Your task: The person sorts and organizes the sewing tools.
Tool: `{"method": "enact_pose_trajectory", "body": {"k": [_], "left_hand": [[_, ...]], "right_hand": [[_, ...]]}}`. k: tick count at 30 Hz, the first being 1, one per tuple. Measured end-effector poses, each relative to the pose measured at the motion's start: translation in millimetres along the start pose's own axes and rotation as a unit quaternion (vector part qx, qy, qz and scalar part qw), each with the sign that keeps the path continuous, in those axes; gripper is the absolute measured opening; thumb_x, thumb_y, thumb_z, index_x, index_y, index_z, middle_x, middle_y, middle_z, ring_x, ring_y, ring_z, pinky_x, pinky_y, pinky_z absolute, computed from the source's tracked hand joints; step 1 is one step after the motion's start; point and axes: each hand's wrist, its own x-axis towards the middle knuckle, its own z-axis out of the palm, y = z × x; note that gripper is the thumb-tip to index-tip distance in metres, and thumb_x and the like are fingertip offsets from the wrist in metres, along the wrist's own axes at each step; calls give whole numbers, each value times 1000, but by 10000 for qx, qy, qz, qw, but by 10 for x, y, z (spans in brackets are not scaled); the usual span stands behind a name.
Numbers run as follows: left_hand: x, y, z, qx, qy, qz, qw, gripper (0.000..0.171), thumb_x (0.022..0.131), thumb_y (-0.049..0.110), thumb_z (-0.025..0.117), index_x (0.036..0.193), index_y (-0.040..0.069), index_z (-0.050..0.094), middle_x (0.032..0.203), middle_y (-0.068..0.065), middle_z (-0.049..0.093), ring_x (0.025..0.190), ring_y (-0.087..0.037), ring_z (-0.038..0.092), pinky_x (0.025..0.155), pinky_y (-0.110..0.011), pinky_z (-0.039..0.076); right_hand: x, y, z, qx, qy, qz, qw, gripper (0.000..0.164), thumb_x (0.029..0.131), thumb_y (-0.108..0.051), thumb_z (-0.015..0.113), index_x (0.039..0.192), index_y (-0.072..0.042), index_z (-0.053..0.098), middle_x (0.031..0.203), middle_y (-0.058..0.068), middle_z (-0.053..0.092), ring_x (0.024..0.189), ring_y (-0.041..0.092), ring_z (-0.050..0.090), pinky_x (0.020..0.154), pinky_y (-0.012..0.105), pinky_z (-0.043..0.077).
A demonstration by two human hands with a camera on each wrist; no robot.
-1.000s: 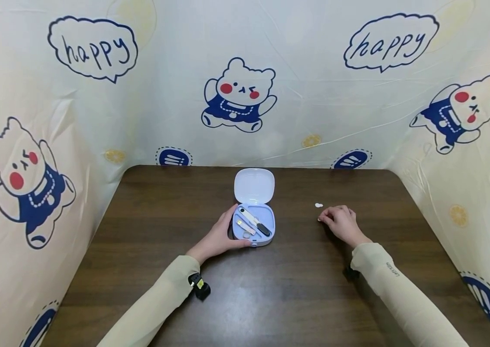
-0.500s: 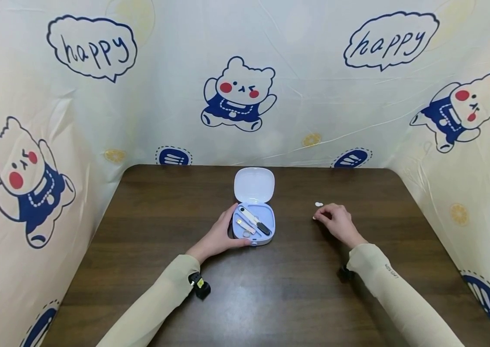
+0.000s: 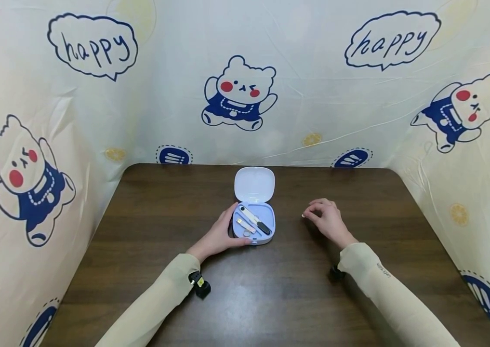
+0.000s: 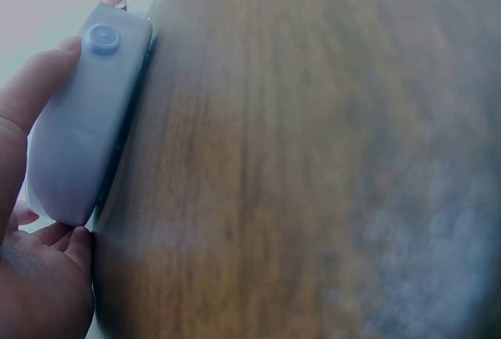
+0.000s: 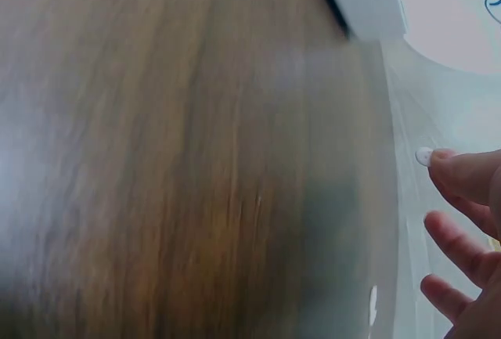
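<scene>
A light blue case [image 3: 272,236] with its lid [image 3: 254,184] flipped up stands on the table. My left hand [image 3: 218,233] holds its left side, the thumb along the front by a round button [image 4: 103,38]. Inside lie a white tool with a black end [image 3: 255,220], a short white piece with a gold tip [image 3: 245,225] and a small ring-like thing [image 3: 246,233]. To the right, my right hand [image 3: 327,222] pinches a tiny white oval piece [image 5: 423,156] between thumb and forefinger, above the table and apart from the case.
The brown wooden table [image 3: 175,207] is enclosed by a printed cloth [image 3: 305,86] at the back and both sides. In the right wrist view, another small white piece [image 5: 373,305] lies on the table near the right hand; in the head view it is hidden.
My right hand has moved left toward the case with the pinched white piece, now covering the white piece seen on the table earlier. My left hand and the case have stayed put.
</scene>
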Motion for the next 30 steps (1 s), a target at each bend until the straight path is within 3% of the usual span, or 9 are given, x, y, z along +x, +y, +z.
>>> {"method": "enact_pose_trajectory", "body": {"k": [17,24,30], "left_hand": [[-28,29,-13,-65,-2,170,9998,121,80,50,89,168,20,11,170,-15,21,154,-32,27,122,-56,28],[-30,16,-9,-42,19,141,9999,122,80,50,89,169,20,10,170,-14,21,154,-31,28,122,-55,28],[-19,1,-3,-60,33,170,9998,123,80,51,89,169,19,10,170,-14,21,154,-31,28,122,-55,28]], "right_hand": [[79,-343,187,181,-103,-143,9997,8,94,-15,79,93,-6,79,126,19,66,126,41,47,111,67,26],[122,-458,282,236,-258,-222,9991,9,95,-16,77,93,-8,78,126,18,65,125,39,48,108,61,37],[156,-570,364,283,-362,-123,9989,9,96,-18,77,93,-9,79,127,13,64,130,37,45,109,58,39]]}}
